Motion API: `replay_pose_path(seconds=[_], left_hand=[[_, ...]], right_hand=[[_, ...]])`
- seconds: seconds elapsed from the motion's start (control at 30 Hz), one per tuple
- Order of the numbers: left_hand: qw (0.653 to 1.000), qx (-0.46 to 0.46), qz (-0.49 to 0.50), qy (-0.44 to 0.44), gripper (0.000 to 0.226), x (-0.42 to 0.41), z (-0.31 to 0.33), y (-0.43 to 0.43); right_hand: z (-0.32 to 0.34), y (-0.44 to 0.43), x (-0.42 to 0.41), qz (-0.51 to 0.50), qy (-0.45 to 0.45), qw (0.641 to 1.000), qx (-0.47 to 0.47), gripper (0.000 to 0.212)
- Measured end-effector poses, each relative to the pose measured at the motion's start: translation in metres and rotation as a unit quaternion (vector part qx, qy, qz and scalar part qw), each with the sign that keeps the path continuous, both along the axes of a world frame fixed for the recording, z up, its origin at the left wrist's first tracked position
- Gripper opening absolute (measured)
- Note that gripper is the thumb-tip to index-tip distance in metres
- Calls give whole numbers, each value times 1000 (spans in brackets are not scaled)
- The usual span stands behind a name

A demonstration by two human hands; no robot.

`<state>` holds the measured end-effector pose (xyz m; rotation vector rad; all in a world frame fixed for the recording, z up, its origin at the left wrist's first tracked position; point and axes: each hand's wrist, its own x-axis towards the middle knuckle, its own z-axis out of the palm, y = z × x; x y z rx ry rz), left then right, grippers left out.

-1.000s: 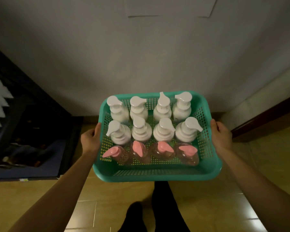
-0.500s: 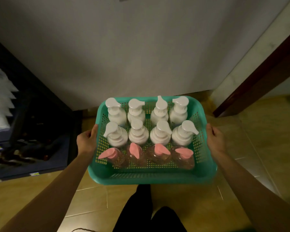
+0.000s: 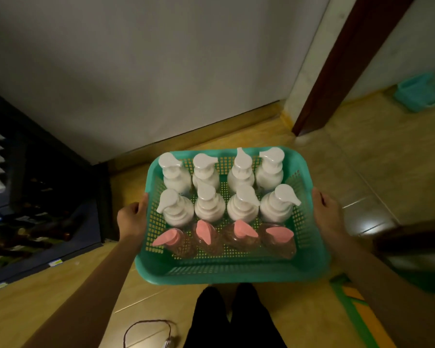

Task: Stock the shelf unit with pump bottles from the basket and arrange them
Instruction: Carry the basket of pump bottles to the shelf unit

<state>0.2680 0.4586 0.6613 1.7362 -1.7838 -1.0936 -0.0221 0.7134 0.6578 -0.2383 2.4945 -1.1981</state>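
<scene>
Doorframe (image 3: 337, 71) nearer | basket (image 3: 231, 275) unchanged | left hand (image 3: 132, 218), right hand (image 3: 328, 213) grip rims

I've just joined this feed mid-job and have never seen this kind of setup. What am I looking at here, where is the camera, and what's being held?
There is no machine: a person works with bare hands, and the one camera sits on their head, looking forward and down. That is why both arms reach in from the bottom of the picture. The left hand and right hand grip the two short sides of a green mesh basket, carried above a tiled floor. Inside stand eight white pump bottles in two rows, and nearest the person a row of four clear bottles with pink pumps. A dark shelf unit is at the left, already holding some goods too dim to identify.
</scene>
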Motion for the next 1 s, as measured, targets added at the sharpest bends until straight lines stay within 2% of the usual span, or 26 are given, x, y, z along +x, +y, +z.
replay_pose_path(seconds=[0.13,0.3,0.47,0.6,0.7,1.0], left_hand=[[999,1,-42,2,57,3,0,18],[992,19,-128,0,54,7,-6,31],[974,35,-224,4,55,3,-10,51],[947,9,-322,-1,47,-5,-6,85],[918,-24,-395,-24,57,-14,-17,106],[842,-58,-535,-27,55,-42,-25,231]], right_hand=[[4,47,37,-20,-16,1000,9,37],[2,94,88,-118,-14,993,-13,34],[-6,152,156,-207,21,978,-4,40],[-14,198,205,-287,15,958,13,39],[-19,235,239,-345,12,938,26,38],[-19,351,329,-489,-3,872,29,39]])
